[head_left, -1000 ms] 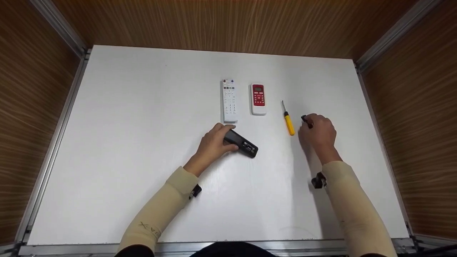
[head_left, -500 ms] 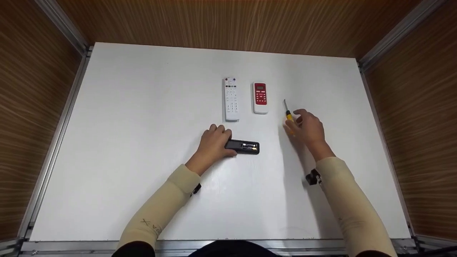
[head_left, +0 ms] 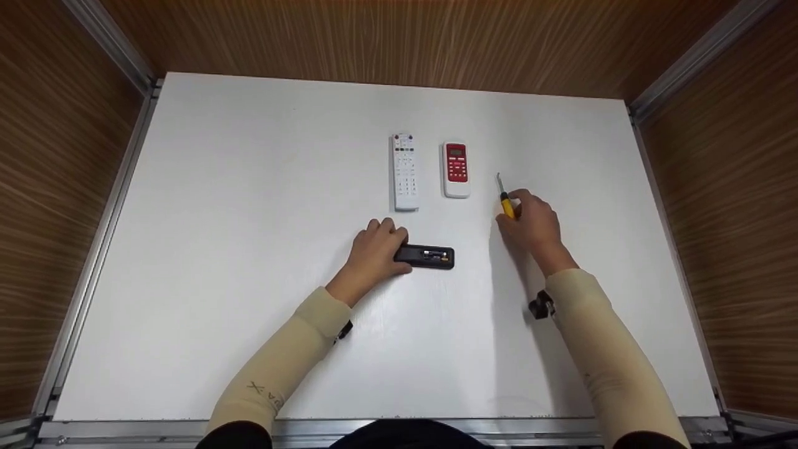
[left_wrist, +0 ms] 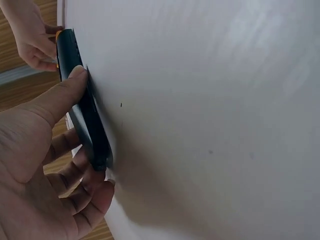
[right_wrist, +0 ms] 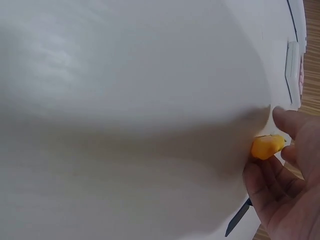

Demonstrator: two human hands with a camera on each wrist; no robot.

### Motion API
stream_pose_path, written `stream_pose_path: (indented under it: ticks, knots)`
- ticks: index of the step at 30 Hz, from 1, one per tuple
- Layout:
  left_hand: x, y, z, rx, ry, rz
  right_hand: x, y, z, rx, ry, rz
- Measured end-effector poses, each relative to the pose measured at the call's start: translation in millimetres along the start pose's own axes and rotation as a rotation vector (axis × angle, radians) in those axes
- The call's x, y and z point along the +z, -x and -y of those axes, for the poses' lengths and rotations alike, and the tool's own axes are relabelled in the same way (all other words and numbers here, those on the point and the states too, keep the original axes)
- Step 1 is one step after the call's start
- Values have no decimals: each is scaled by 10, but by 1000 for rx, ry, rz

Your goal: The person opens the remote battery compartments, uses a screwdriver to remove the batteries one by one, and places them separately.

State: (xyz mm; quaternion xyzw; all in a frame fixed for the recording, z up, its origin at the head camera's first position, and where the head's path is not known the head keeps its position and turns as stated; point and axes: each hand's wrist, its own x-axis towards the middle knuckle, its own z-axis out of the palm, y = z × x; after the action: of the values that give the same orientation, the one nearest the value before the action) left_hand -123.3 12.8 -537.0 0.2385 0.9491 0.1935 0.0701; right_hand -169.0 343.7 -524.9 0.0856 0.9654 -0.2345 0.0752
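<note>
My left hand (head_left: 376,251) grips one end of a black remote control (head_left: 411,254), thumb on the near side and fingers on the far side. The remote lies back up, its battery compartment open with batteries (head_left: 434,255) showing. A yellow-handled screwdriver (head_left: 507,207) lies on the table, shaft pointing away. My right hand (head_left: 535,226) is around its handle (right_wrist: 267,146). In the right wrist view the thumb stands apart from the handle while the fingers are beside it. A dark flat piece (right_wrist: 238,219) lies beyond those fingers, partly hidden by them.
A white remote control (head_left: 406,174) and a white-and-red remote control (head_left: 456,169) lie side by side behind the black one. The white table (head_left: 249,187) is bounded by wood-grain panels (head_left: 386,43) at the back and sides.
My right hand has moved left to the screwdriver and no longer holds the small black piece. The black remote has turned from slanted to nearly crosswise, my left hand still on it.
</note>
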Motion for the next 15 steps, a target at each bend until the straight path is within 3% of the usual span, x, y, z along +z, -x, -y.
stream_pose_path:
  ticks: [7, 15]
  knots:
    - [-28, -10, -43, 29, 46, -3, -23, 1, -17, -23, -15, -9]
    - [-19, -22, -51, 57, 70, -3, -33, 36, -58, 13, -144, -24]
